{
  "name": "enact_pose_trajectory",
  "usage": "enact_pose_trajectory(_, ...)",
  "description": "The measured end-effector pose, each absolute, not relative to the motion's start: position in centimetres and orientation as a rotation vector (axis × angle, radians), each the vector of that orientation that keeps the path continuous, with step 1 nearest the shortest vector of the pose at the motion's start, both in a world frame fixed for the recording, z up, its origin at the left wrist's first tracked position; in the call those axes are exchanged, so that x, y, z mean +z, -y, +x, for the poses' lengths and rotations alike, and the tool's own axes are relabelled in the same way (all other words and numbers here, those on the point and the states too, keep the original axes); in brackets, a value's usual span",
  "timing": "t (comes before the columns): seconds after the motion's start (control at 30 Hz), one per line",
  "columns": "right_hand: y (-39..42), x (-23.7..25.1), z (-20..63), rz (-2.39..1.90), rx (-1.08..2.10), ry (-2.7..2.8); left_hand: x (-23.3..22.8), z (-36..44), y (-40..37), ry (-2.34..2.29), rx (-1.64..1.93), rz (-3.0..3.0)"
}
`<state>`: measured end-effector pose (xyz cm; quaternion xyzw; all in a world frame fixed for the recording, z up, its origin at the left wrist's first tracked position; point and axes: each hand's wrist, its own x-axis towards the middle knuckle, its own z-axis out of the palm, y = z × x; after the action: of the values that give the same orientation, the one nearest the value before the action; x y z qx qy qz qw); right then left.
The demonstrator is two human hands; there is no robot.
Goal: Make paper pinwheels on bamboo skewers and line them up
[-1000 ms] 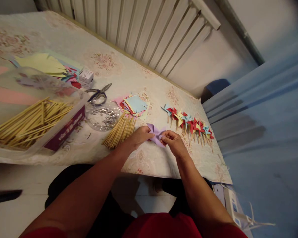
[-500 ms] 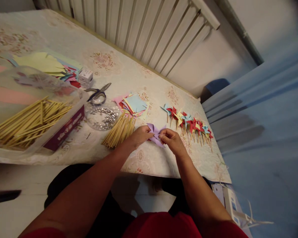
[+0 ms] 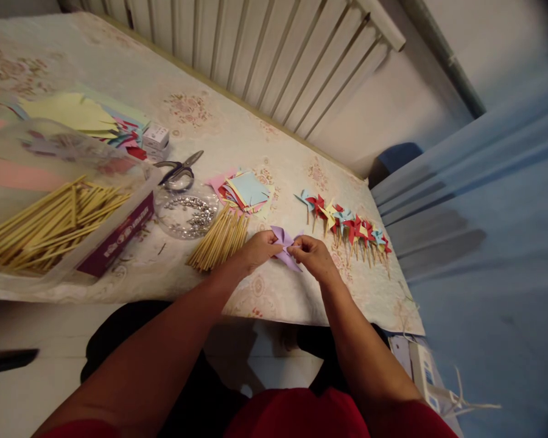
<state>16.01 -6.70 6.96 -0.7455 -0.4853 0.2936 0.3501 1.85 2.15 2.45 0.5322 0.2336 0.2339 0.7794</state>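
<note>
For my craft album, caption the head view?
Both hands fold purple paper beside sticks and finished pinwheels.

The purple paper (image 3: 283, 244) has been folded more tightly, its right flap now drawn in under the right hand (image 3: 314, 257), which has been shifted slightly leftward.

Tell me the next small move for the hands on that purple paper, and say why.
Probably pin the folded tips at the centre. Both hands, left hand and right hand, pinch the purple paper, its corners drawn inward. Loose pins lie in the clear dish, sticks beside it, and finished pinwheels sit to the right.
</note>
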Motion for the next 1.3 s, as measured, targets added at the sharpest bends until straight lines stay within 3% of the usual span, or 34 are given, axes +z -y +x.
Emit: enact_pose_trajectory(1.3,6.6,7.5,14.5,-2.138,0.481,1.249,2.1,1.9,-2.1,-0.477,0.477,1.146)
